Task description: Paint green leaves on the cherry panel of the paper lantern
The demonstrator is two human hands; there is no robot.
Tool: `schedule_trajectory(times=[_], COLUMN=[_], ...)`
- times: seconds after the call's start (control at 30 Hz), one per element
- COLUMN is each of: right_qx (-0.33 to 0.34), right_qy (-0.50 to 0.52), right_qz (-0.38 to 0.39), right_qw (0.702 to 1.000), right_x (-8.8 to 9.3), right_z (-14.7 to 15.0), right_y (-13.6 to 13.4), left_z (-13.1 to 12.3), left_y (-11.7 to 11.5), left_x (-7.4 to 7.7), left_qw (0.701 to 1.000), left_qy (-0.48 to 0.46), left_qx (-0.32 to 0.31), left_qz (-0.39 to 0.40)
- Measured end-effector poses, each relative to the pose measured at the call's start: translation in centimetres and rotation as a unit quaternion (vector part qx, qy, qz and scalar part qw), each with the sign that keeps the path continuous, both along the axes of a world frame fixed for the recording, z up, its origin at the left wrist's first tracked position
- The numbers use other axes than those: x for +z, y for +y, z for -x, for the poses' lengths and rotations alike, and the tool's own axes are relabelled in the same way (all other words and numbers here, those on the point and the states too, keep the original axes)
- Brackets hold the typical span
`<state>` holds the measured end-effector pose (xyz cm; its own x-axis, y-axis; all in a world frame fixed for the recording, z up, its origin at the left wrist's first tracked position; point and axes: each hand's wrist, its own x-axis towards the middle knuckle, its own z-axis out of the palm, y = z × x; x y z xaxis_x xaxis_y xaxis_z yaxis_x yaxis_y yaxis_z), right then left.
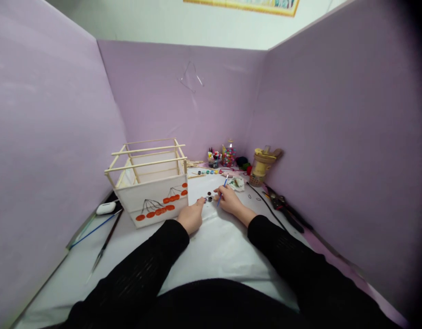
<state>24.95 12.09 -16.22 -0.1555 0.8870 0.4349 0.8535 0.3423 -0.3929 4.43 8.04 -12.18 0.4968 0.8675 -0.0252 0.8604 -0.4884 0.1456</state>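
Observation:
My right hand (pixel 227 201) is closed around a thin blue paintbrush (pixel 225 183), its handle slanting upward past the fingers. Small paint pots (pixel 210 199) with dark contents sit on the white table covering between my hands. My left hand (pixel 191 217) has its fingers drawn together, and its fingertips meet the edge of one pot; the grip itself is partly hidden. Just left of that hand stands a box-shaped frame of wooden sticks (pixel 147 160). White panels (pixel 131 201) cover its lower part, and the front one carries painted orange-red fruits on dark stems.
Brushes (pixel 108 237) and a white earbud case (pixel 106 208) lie at left. A stained tissue (pixel 237 183), paint pots, sticks and jars (pixel 229 156) are behind my hands. Pliers (pixel 284 208), a black cord (pixel 265 203) and a yellow glue gun holder (pixel 260 167) are at right. Lilac panels (pixel 183 100) enclose three sides.

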Motion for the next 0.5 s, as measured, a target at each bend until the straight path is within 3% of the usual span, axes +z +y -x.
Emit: schedule_trajectory(times=[0.17,0.5], right_qx=[0.060,0.096], right_qy=[-0.007,0.014], right_qz=[-0.009,-0.016], right_qw=[0.998,0.995], right_x=[0.00,0.09], right_z=[0.87,0.73], right_y=[-0.06,-0.30], left_z=[-0.09,-0.19], left_y=[0.02,0.18], left_x=[-0.01,-0.39], left_qw=[1.000,1.000], left_qy=[-0.008,0.009], left_qx=[-0.022,-0.028], left_qz=[0.005,0.002])
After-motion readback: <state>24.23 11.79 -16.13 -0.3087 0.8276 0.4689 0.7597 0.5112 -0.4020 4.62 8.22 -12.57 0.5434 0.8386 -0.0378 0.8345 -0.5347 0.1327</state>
